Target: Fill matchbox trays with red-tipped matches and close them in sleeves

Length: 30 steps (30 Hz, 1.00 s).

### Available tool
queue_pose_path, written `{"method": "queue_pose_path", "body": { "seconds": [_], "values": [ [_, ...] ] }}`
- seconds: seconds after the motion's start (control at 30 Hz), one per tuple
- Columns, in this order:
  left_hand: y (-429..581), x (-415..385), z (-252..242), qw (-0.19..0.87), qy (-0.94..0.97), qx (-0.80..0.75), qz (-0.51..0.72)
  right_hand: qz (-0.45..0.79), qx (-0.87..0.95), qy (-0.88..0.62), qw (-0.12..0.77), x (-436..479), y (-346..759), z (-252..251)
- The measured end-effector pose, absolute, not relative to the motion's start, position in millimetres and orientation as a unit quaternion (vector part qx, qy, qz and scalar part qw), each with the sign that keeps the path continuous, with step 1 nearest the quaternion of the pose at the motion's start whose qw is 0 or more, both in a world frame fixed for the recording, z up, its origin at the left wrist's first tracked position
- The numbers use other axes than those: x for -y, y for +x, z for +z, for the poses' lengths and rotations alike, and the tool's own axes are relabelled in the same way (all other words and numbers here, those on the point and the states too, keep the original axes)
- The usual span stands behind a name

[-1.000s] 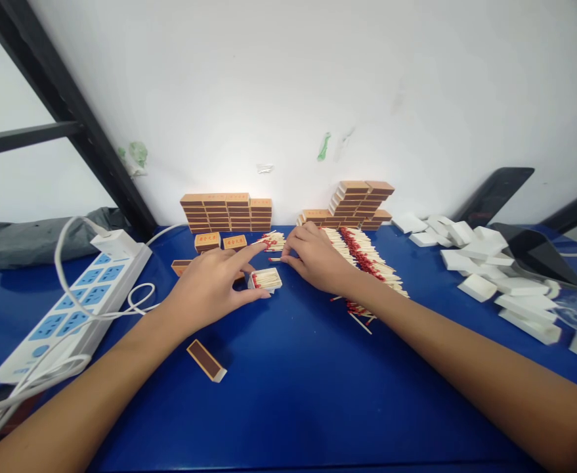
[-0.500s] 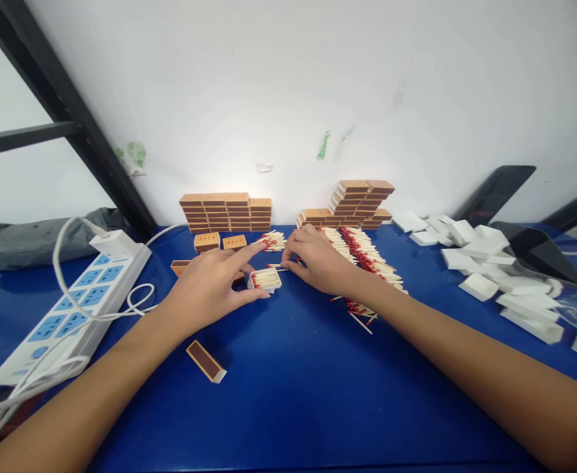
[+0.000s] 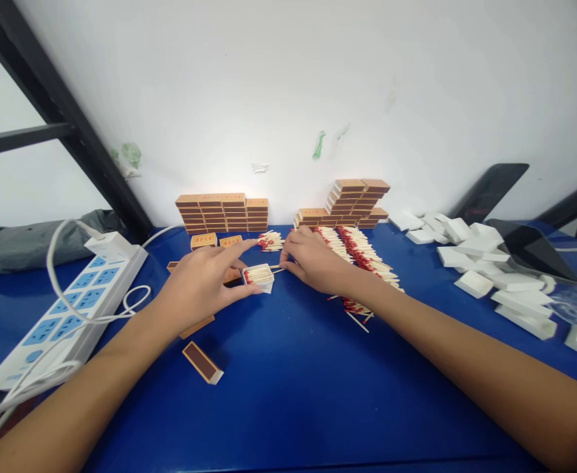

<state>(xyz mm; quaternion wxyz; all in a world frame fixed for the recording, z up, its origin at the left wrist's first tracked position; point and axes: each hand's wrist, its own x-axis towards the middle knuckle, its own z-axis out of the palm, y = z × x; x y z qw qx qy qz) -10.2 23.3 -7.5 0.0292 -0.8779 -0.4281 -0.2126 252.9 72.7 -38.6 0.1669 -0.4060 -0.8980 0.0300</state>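
Far left of bench: a power strip (image 3: 71,309) with a looped white cable lay on the blue table (image 3: 288,407), well apart from both hands.
Near left: one brown sleeve (image 3: 202,362) lay flat beside our left forearm. A second sleeve (image 3: 197,326) was partly hidden under that forearm.
Left hand (image 3: 197,286): it was partly closed on the match tray, with the thumb against the tray's near side and the index finger stretched out above it.
Match tray (image 3: 258,276): it sat between the two hands, full, with the red heads toward the left hand. Its long axis ran left to right.
Key relation: the tray's right end faced the right hand, just beside its fingertips. The left hand was in contact with the tray and was the nearer hand.
Right hand (image 3: 312,263): the fingers curled down and the tips pinched on the loose sticks (image 3: 278,268), which pointed at the tray.
Match heap (image 3: 362,253): it ran back behind the right wrist toward the wall.
Back wall: the boxed stacks (image 3: 223,211) stood in neat rows.
Far right: the empty white trays (image 3: 490,269) lay scattered, and a dark object was cut off by the frame.
Hidden: we could not see the left hand's far fingers behind the tray, and we could not count the pinched sticks.
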Motion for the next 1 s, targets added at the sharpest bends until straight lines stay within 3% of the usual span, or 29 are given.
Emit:
{"method": "queue_pose_path", "body": {
  "seconds": [0.13, 0.33, 0.73, 1.0],
  "values": [
    [-10, -23, -7, 0.029, -0.879, 0.426, -0.213, 0.03, 0.894, -0.418, 0.157, -70, 253, -34],
    [-9, -22, -7, 0.024, -0.88, 0.423, -0.215, 0.039, 0.896, -0.378, 0.231, -65, 253, -19],
    [-10, -22, -9, 0.032, -0.884, 0.409, -0.223, 0.026, 0.909, -0.317, 0.271, -47, 238, -18],
    [-10, -22, -5, 0.024, -0.878, 0.429, -0.212, 0.055, 0.907, -0.387, 0.158, -66, 256, -28]
  ]
}}
